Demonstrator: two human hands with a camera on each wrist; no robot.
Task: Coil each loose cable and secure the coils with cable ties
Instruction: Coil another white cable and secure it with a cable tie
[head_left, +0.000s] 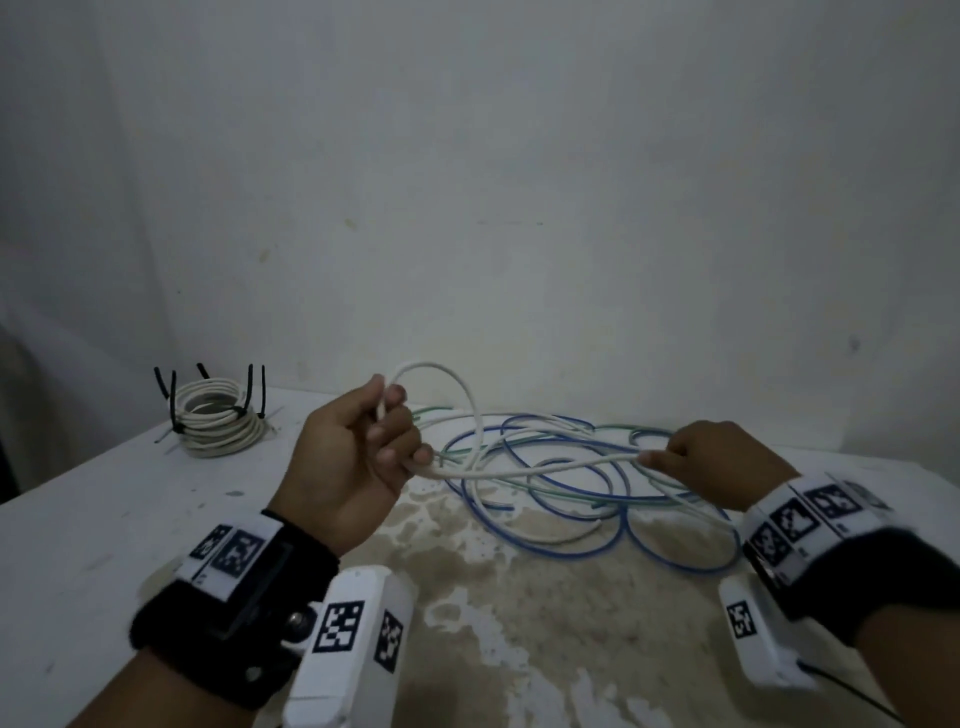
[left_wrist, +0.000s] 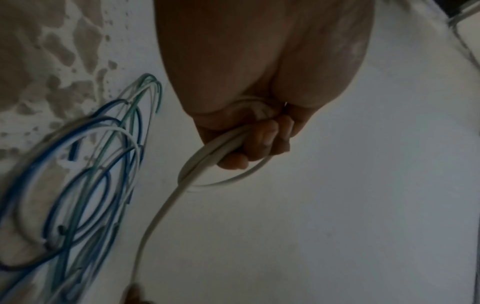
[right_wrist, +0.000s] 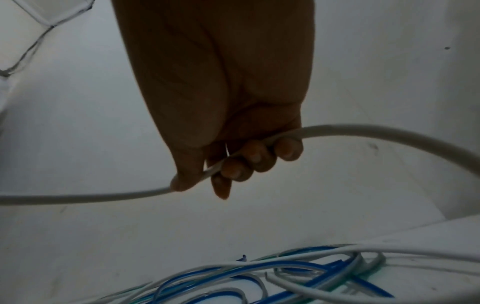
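Head view: the white cable (head_left: 524, 467) is clamped in the curled left hand (head_left: 353, 452), a first loop kept raised at 12 o'clock, while the right hand (head_left: 711, 462) at 3 o'clock pinches it, likely feeding slack from the loose cables (head_left: 571, 499) on the table (head_left: 104, 519).

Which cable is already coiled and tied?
The white coil at the table's far left, bound with black ties; the other cables lie loose.

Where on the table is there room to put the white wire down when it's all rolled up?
Bare table lies near the left edge, in front of the tied white coil. The right side is crowded with the tangle of blue, green and white cables.
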